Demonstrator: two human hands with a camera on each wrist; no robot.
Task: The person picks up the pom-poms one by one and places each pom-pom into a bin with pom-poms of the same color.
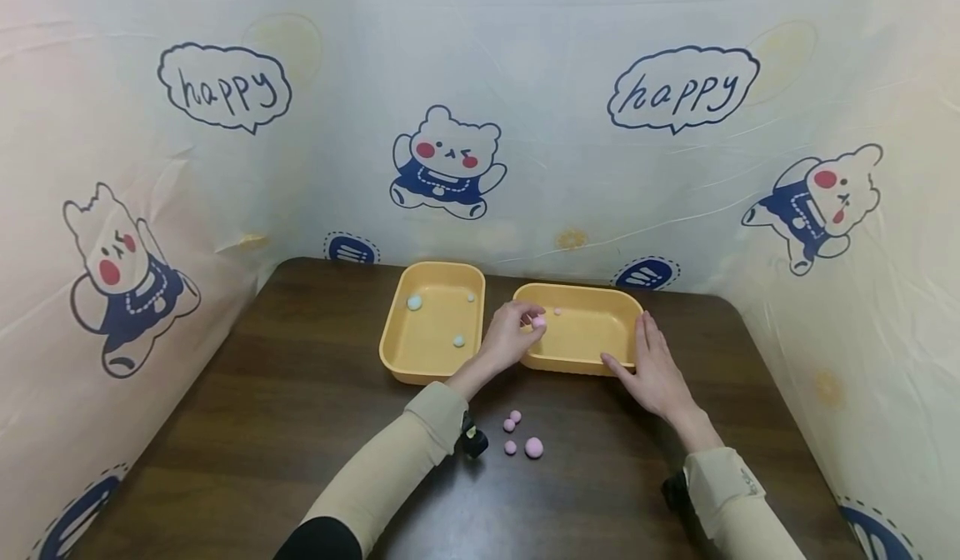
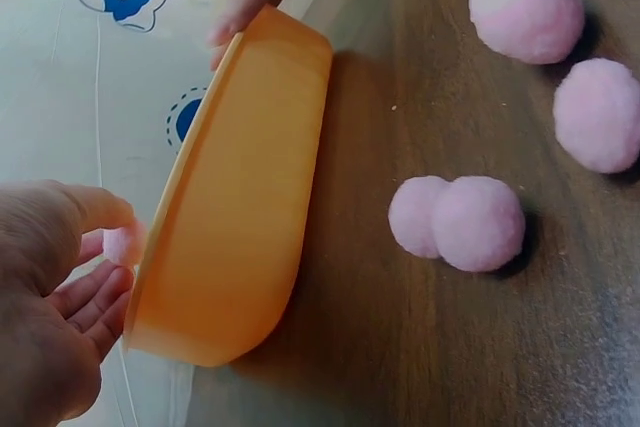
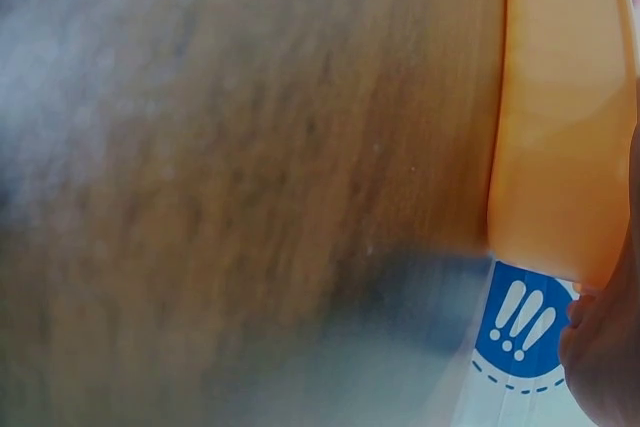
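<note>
Between thumb and fingers, my left hand [image 1: 507, 337] pinches a small fuzzy pink pom-pom [image 1: 538, 322] at the left end of the right-hand yellow tray [image 1: 588, 335]. The left wrist view shows this pom-pom [image 2: 122, 245] just beside the tray's rim [image 2: 180, 172]. One small pink pom-pom [image 1: 557, 312] lies inside that tray. At its right end, my right hand [image 1: 658, 375] rests with fairly straight fingers along the side and the thumb at the front rim. In the right wrist view, only part of the right hand [image 3: 608, 352] shows against the tray wall [image 3: 565, 137].
Several loose pink pom-poms, the biggest [image 1: 534, 447] at the front, lie on the dark wooden table [image 1: 300, 435] nearer me. A second yellow tray [image 1: 431, 356] on the left holds three pale blue pom-poms, one [image 1: 414, 302] larger. A printed curtain [image 1: 555, 168] stands behind the table.
</note>
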